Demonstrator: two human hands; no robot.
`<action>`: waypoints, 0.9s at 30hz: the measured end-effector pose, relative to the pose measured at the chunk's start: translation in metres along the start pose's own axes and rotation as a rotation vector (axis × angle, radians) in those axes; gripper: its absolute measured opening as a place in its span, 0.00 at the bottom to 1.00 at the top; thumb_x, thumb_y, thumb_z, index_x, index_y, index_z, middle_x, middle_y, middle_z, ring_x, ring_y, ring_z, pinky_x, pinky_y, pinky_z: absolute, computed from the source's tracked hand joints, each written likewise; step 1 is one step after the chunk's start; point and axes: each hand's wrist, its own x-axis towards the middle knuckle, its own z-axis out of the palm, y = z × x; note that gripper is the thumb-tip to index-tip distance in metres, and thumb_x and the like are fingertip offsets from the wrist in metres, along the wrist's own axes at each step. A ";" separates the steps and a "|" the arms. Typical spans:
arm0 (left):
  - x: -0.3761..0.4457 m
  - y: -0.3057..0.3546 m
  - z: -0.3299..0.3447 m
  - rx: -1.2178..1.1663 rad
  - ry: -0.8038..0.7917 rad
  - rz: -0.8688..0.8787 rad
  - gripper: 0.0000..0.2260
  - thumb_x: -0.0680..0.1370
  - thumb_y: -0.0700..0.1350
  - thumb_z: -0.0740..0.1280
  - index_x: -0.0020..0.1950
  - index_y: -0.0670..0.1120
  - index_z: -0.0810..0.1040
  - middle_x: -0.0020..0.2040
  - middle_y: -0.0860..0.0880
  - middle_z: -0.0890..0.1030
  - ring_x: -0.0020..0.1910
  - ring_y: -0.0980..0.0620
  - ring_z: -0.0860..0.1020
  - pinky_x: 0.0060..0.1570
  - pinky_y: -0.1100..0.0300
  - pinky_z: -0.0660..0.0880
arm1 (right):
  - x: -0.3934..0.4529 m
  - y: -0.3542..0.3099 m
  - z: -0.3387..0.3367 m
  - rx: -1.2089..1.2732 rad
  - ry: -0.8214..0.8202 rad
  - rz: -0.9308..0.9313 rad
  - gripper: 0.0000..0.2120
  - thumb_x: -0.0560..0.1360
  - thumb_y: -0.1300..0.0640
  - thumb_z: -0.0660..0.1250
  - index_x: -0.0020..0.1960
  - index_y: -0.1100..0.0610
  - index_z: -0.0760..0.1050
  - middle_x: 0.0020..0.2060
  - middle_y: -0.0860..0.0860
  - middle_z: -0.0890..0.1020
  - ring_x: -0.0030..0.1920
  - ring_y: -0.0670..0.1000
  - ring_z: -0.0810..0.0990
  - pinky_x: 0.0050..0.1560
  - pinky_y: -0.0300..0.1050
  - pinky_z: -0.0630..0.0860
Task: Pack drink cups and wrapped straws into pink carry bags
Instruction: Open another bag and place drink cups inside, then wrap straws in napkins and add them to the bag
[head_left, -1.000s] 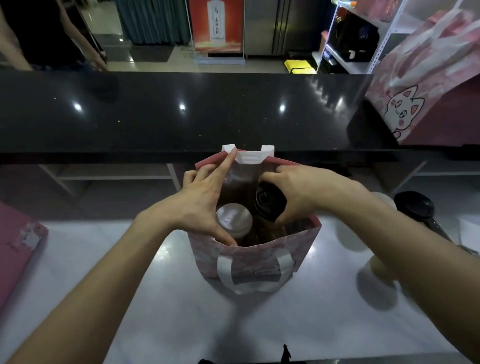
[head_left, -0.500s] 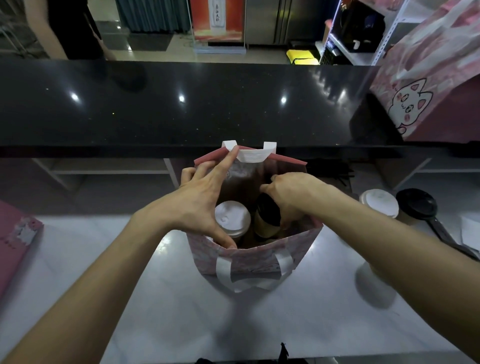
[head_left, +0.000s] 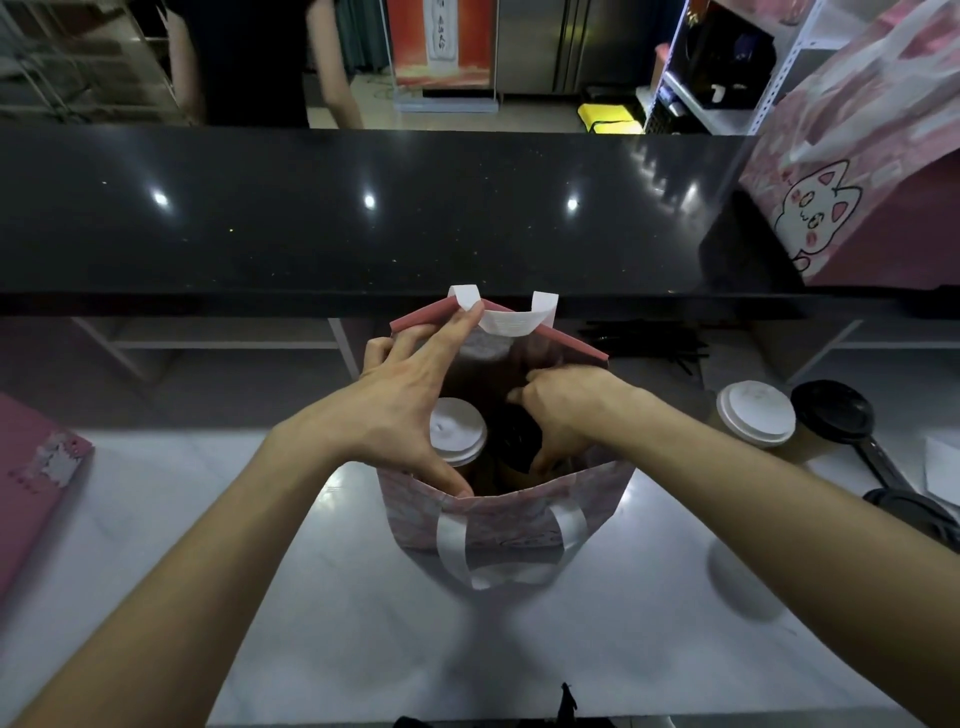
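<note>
Two cups sit inside the pink bag (head_left: 509, 525), which stands open on the white table (head_left: 623, 649) just below the edge of the black counter (head_left: 363, 218). The left hand (head_left: 395, 415) spreads its fingers wide across the bag's mouth: the index fingertip presses the far rim beside the white handle (head_left: 511, 322), and the thumb hooks over the near rim. Under that hand stands the white-lidded cup (head_left: 457, 428). Beside it on the right is the black-lidded cup (head_left: 514, 434), and the right hand (head_left: 566, 410) reaches down into the bag with fingers curled round it, seemingly gripping it by the top, though the bag's shadow hides the fingertips. To the right of the bag, apart from it, another white-lidded cup (head_left: 756, 413) and a second black-lidded cup (head_left: 831, 410) stand side by side on the table. A loose pile of dark straws (head_left: 644, 338) lies behind the bag.
</note>
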 end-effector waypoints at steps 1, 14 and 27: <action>-0.001 0.000 -0.001 0.003 0.009 0.009 0.75 0.53 0.72 0.85 0.81 0.75 0.30 0.75 0.72 0.52 0.76 0.51 0.52 0.71 0.38 0.66 | -0.002 0.000 0.000 -0.001 0.009 0.000 0.40 0.70 0.31 0.79 0.75 0.48 0.75 0.61 0.50 0.83 0.56 0.53 0.82 0.57 0.51 0.84; 0.006 0.100 -0.032 0.154 0.257 0.113 0.24 0.76 0.64 0.74 0.71 0.62 0.79 0.44 0.63 0.83 0.44 0.62 0.82 0.49 0.53 0.84 | -0.150 0.074 -0.011 0.721 0.597 0.132 0.29 0.75 0.33 0.72 0.73 0.43 0.79 0.61 0.40 0.84 0.59 0.40 0.82 0.64 0.41 0.79; 0.162 0.279 0.110 0.374 0.098 0.158 0.24 0.81 0.63 0.70 0.75 0.59 0.75 0.67 0.56 0.80 0.65 0.51 0.79 0.61 0.50 0.78 | -0.245 0.305 0.151 0.607 0.478 0.498 0.25 0.80 0.41 0.73 0.73 0.49 0.78 0.64 0.50 0.85 0.63 0.52 0.83 0.63 0.52 0.80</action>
